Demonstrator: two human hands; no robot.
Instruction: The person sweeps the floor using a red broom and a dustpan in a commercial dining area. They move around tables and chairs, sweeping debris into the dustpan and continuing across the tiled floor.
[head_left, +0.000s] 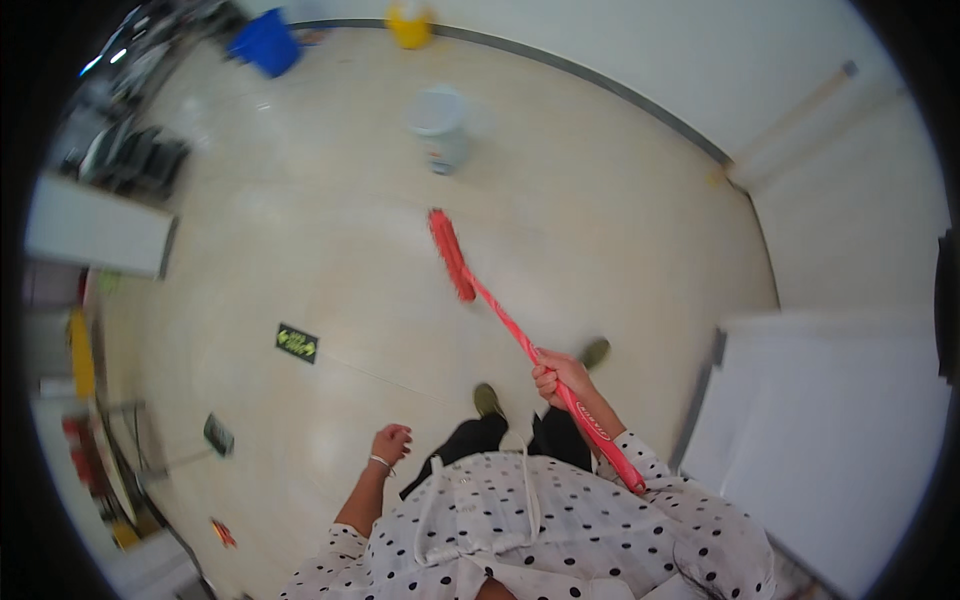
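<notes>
A red push broom (452, 259), with bristles along its head, reaches out over the pale floor ahead of me. My right hand (559, 375) is closed around its red handle, and the handle's end lies by my right sleeve. My left hand (392, 444), with a bracelet at the wrist, hangs beside my body and holds nothing; its fingers are loosely curled and apart. Beyond the broom head stands a lidded white bucket (441, 131). Whether the bristles touch the floor I cannot tell.
A blue bin (268, 45) and a yellow bucket (409, 26) stand near the far wall. White partitions rise at right (817, 435) and left (101, 225). A dark floor sign with green marks (297, 343), a long-handled dustpan (218, 436) and a small orange-red item (223, 533) are at left.
</notes>
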